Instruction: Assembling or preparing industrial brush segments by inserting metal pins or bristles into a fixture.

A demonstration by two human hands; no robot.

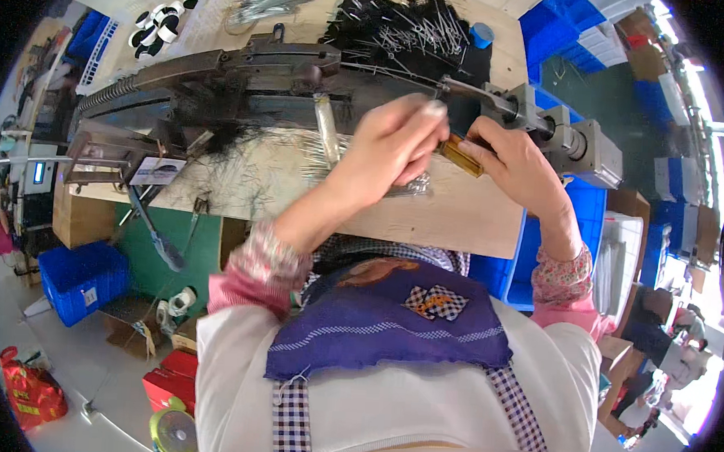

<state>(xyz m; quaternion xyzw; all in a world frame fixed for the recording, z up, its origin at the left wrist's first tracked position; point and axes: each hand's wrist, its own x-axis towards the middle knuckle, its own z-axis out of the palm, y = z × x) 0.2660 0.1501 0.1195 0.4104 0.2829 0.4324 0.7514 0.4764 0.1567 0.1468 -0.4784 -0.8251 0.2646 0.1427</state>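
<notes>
My left hand (pixel 389 146) is closed in a pinch just in front of the long dark metal machine (pixel 255 77). Whatever its fingertips hold, if anything, is too small or hidden to make out. Close by on the right, my right hand (pixel 514 162) grips a yellow, brass-coloured block (pixel 464 156) between thumb and fingers. Behind the block and between the hands is a black patch whose kind I cannot tell. A thin metal shaft (pixel 491 103) runs from the machine's clamp end to a round metal chuck (pixel 575 143), beyond my right fingers.
Metal wire pieces (pixel 430 29) lie on black bristles at the back, beside a blue cap (pixel 481 35). More wires (pixel 275 0) and black-and-white rolls (pixel 158 25) sit at the back left. Loose wires (pixel 254 167) litter the wooden table (pixel 461 219). Blue bins (pixel 580 209) stand right.
</notes>
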